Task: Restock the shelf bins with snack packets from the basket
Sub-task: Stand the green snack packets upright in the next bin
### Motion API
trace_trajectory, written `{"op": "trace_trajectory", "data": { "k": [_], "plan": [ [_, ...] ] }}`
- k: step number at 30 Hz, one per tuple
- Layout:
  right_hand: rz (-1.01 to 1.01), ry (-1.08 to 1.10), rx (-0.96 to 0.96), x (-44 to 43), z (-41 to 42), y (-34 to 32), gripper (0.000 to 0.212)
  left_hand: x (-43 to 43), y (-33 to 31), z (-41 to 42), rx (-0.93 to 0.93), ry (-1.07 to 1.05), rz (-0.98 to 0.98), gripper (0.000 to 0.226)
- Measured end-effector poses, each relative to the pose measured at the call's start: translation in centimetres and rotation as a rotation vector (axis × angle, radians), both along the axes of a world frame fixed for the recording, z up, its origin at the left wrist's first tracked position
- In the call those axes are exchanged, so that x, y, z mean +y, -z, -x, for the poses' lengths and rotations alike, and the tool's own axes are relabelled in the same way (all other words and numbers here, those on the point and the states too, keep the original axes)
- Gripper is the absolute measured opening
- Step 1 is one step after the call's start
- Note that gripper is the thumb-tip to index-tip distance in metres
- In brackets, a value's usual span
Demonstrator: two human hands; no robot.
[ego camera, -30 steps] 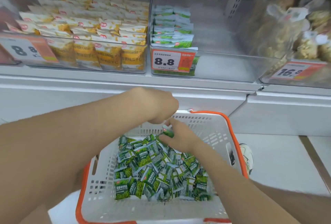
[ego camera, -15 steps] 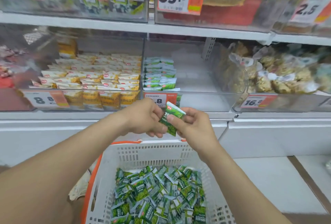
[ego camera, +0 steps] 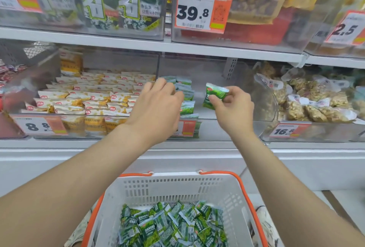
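My right hand [ego camera: 232, 108] pinches a small green snack packet [ego camera: 216, 94] above the bare right part of the clear middle shelf bin [ego camera: 227, 126]. My left hand [ego camera: 158, 108] reaches into that bin, its fingers on the row of stacked green packets [ego camera: 187, 106] along the bin's left side; whether it holds one is hidden. Below, a white basket with an orange rim [ego camera: 173, 189] holds several loose green packets [ego camera: 173, 225].
A bin of yellow-and-white packets [ego camera: 94, 98] sits to the left, a bin of bagged nuts [ego camera: 316, 102] to the right. Orange price tags [ego camera: 201, 11] hang on the bin fronts. Larger bags fill the upper shelf [ego camera: 118, 0]. White shelf base below.
Both hands rose from the basket to the middle bin and moved apart; the right carried a green packet up, the left went to the stacked row. The view tilted upward.
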State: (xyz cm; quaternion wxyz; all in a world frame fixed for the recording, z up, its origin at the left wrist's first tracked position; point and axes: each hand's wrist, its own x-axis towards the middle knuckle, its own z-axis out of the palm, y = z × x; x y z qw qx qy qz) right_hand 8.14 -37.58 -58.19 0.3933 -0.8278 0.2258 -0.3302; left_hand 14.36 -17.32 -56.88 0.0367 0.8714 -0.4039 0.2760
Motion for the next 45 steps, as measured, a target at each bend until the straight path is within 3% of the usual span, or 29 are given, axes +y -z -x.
{"op": "trace_trajectory", "data": {
  "k": [7, 10, 15, 17, 24, 29, 33, 36, 41, 45],
  "plan": [
    [0.079, 0.021, 0.493, -5.5, -10.1, 1.3, 0.009, -1.7, -0.2, -3.7, 0.118, -0.001, -0.191, 0.03],
    [0.227, 0.018, 0.685, -6.4, -13.9, 1.4, 0.01, -1.8, -0.1, -4.7, 0.143, -0.008, -0.321, 0.029],
    [0.336, 0.02, 0.785, -6.7, -18.8, 1.7, 0.012, -2.7, 0.4, -4.7, 0.058, -0.047, -0.429, 0.035],
    [0.353, 0.036, 0.791, -6.6, -20.3, 1.8, 0.039, -2.8, 0.5, -4.9, 0.066, -0.037, -0.42, 0.032],
    [0.421, 0.15, 0.64, -6.4, -22.0, 2.8, 0.057, -2.4, 0.7, -4.9, 0.051, -0.025, -0.402, 0.027],
    [0.491, -0.017, 0.704, -6.2, -21.5, 2.7, 0.03, -2.5, 0.6, -4.9, 0.075, -0.042, -0.392, 0.028],
    [0.509, -0.193, 0.796, -5.8, -18.6, 1.2, 0.039, -2.7, 0.3, -4.4, 0.126, -0.077, -0.379, 0.025],
    [0.432, -0.209, 0.672, -5.0, -14.5, 0.0, 0.034, -3.1, 0.1, -3.5, 0.199, -0.104, -0.272, 0.027],
    [0.448, -0.148, 0.205, -2.4, -5.7, 0.5, 0.027, -3.4, -0.3, -0.1, 0.218, -0.082, -0.15, 0.028],
    [0.608, -0.326, 0.167, -1.6, 0.0, 1.5, 0.028, -2.7, 0.1, 0.9, 0.31, -0.092, -0.19, 0.032]
  ]
}}
